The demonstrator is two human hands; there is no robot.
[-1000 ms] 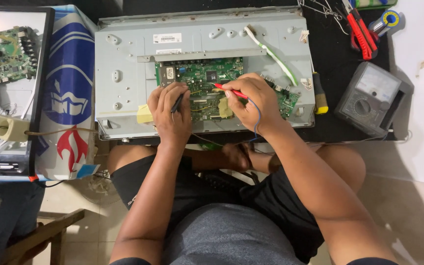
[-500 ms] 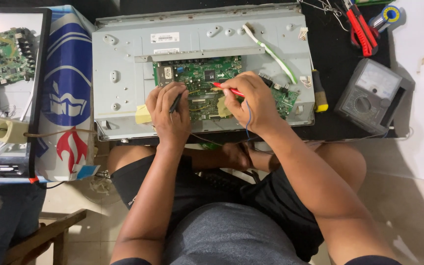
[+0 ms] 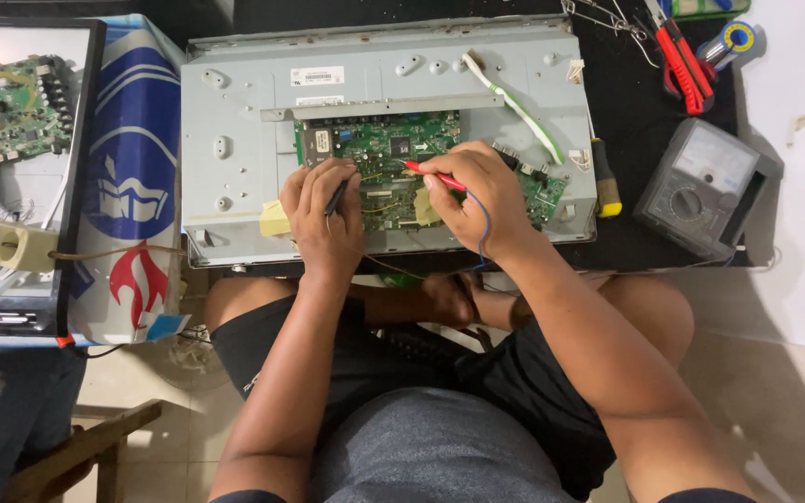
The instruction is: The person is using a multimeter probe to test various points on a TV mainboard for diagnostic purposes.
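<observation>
A grey metal chassis [image 3: 235,112] lies flat in front of me with a green circuit board [image 3: 379,149] mounted at its middle. My left hand [image 3: 320,222] rests on the board's lower left part and is shut on a black probe [image 3: 335,197]. My right hand [image 3: 475,200] grips a red probe [image 3: 430,174], its tip touching the board near the centre. A thin blue wire [image 3: 483,224] runs over my right wrist. A white-and-green ribbon cable [image 3: 514,104] crosses the chassis at the upper right.
A grey analog multimeter [image 3: 701,186] sits on the black mat at right, with red-handled pliers [image 3: 682,56] and a solder spool [image 3: 736,39] behind it. A yellow-handled screwdriver [image 3: 606,182] lies by the chassis. At left: a blue-and-white box [image 3: 132,168] and another circuit board [image 3: 20,112].
Both hands keep their probes on the board; the red probe's tip has shifted slightly. The view has drifted a little.
</observation>
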